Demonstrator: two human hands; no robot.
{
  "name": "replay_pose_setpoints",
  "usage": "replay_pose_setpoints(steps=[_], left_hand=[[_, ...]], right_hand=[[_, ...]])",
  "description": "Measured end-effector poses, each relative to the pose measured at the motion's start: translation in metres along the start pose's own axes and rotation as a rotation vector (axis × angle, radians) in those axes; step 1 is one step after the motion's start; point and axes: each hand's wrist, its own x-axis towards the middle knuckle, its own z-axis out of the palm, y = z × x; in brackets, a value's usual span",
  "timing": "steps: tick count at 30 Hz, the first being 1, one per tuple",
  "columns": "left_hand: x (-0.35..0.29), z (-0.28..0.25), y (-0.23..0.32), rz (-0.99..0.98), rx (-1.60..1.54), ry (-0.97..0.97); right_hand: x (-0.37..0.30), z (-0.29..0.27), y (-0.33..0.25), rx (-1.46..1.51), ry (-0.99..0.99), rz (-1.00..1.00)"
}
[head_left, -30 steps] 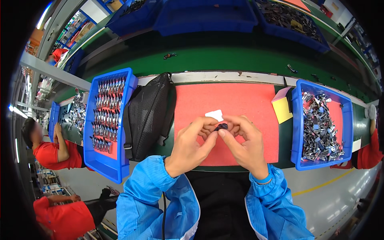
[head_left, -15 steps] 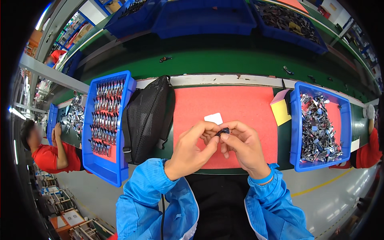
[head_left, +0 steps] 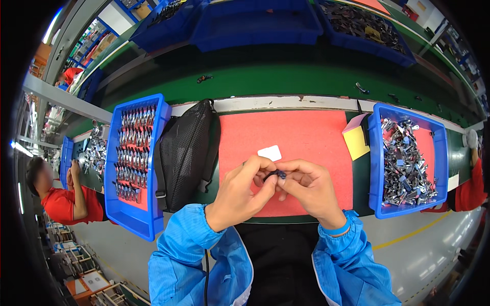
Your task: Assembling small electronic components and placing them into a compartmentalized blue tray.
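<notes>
Over the red mat (head_left: 286, 131), my left hand (head_left: 245, 191) and my right hand (head_left: 311, 188) meet fingertip to fingertip. Between them they pinch a small dark part (head_left: 276, 174), glossy and partly covered by the fingers; its exact kind cannot be made out. Both thumbs press on it from the near side. A small white card (head_left: 269, 153) lies on the mat just beyond my fingers.
At left, a blue tray (head_left: 159, 176) holds rows of small clip-like parts, beside a black mesh bag (head_left: 186, 153). A blue bin (head_left: 376, 168) of jumbled metal and black parts stands right, near yellow paper (head_left: 356, 143). Beyond runs a green belt (head_left: 280, 76). Co-workers sit either side.
The dark part has turned between my fingertips and now lies flatter. My fingers have shifted slightly around it, and the whole view has moved a little.
</notes>
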Motion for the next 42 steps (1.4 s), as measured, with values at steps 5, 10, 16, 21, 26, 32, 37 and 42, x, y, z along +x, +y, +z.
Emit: replay_pose_setpoints(steps=[5,10,16,21,26,32,37,42], left_hand=[[0.0,-0.001,-0.003,0.275,0.337,0.119],[0.002,-0.003,-0.005,0.554,0.616,0.202],[0.002,0.006,-0.004,0.552,0.553,0.212],[-0.009,0.012,-0.004,0.156,-0.041,0.112],[-0.01,0.006,-0.004,-0.076,-0.426,0.036],[-0.01,0.003,-0.003,-0.05,-0.384,0.01],[-0.009,0.0,-0.002,0.042,-0.147,0.001],[-0.009,0.009,-0.004,0.105,-0.168,0.083]], right_hand=[[-0.007,0.01,-0.011,-0.096,0.007,-0.063],[-0.015,0.013,-0.021,-0.192,0.064,-0.076],[-0.012,0.013,-0.012,-0.237,0.102,-0.118],[-0.013,0.012,-0.008,-0.333,0.155,-0.203],[-0.013,0.013,-0.011,-0.321,0.147,-0.235],[-0.016,0.009,-0.014,-0.315,0.116,-0.2],[-0.016,0.005,-0.016,-0.281,0.076,-0.176],[-0.015,0.006,-0.014,-0.254,0.075,-0.192]])
